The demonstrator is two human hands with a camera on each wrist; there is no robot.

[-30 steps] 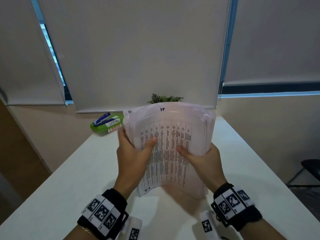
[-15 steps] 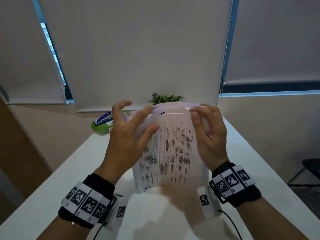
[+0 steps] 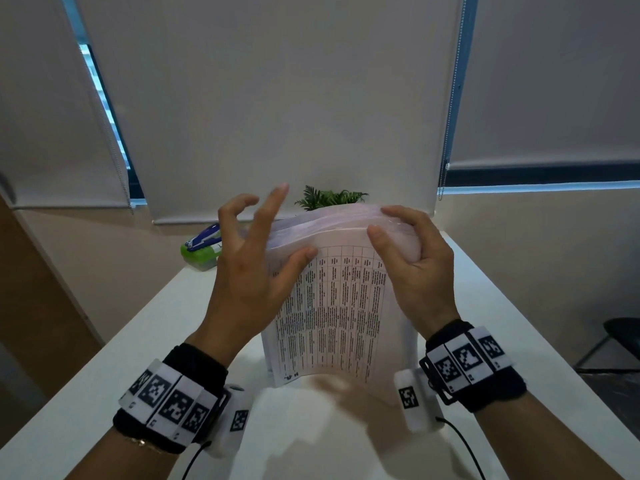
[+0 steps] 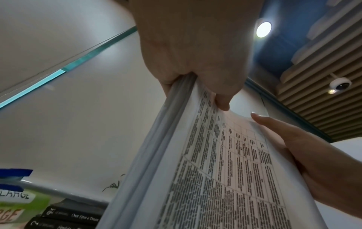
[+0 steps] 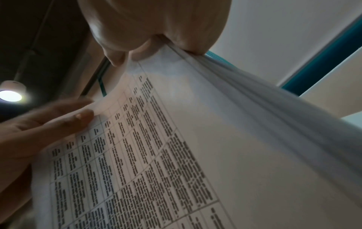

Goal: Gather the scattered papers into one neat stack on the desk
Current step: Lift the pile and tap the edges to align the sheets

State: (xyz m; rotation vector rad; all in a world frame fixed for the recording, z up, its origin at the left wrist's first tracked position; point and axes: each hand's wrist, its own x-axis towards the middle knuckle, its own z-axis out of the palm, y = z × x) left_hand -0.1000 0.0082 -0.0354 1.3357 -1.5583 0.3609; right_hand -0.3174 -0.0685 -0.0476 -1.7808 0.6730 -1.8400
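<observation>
A thick stack of printed papers [image 3: 332, 306] stands on its lower edge on the white desk [image 3: 138, 358], with a table of text facing me and its top bowed away from me. My left hand [image 3: 277, 237] holds the top left corner, thumb on the front sheet and fingers spread above and behind. In the left wrist view the stack [image 4: 225, 170] runs into the fork of my left hand [image 4: 195, 80]. My right hand [image 3: 391, 223] curls over the top right corner, and the stack's edge [image 5: 176, 155] is pinched by the right hand [image 5: 156, 51].
A green box with a blue stapler on it [image 3: 202, 251] sits at the desk's far left corner, beside dark books [image 4: 68, 216]. A small plant [image 3: 329, 199] stands behind the stack. Window blinds hang beyond. A dark chair [image 3: 620, 334] stands off the desk's right side.
Both hands slid up from the stack's middle sides to its top corners. The stack's top now bends further away from me, and my left fingers have spread out.
</observation>
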